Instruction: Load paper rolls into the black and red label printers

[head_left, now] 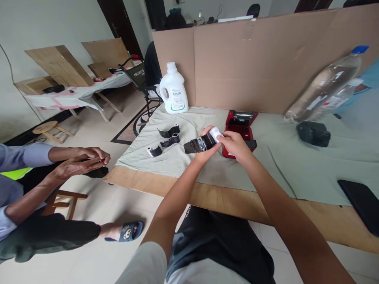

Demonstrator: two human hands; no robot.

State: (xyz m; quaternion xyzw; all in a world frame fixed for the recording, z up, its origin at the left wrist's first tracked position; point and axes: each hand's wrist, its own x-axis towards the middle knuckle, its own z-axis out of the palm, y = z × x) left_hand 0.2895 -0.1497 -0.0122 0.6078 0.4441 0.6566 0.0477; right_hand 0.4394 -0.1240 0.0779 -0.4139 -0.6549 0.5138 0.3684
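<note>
Over the cloth-covered table, both hands hold a paper roll [216,133] with a long black printed strip hanging out to the left. The roll lies across the palm and fingers of my left hand [207,153]. Fingers of my right hand [236,144] pinch the roll's white end from the right. Just behind my right hand sits a red box-like printer [231,123] with its lid up, partly hidden by that hand. On the left lie three smaller rolls with black strips: a back roll [173,130], a middle roll [171,140] and a front roll [154,151].
A white jug [175,92] stands against the cardboard panel [245,63]. Large clear bottles [328,85], a black object [314,133] and a black phone-like slab [361,203] are on the right. At left, another person's hands [83,161] are beside the table corner.
</note>
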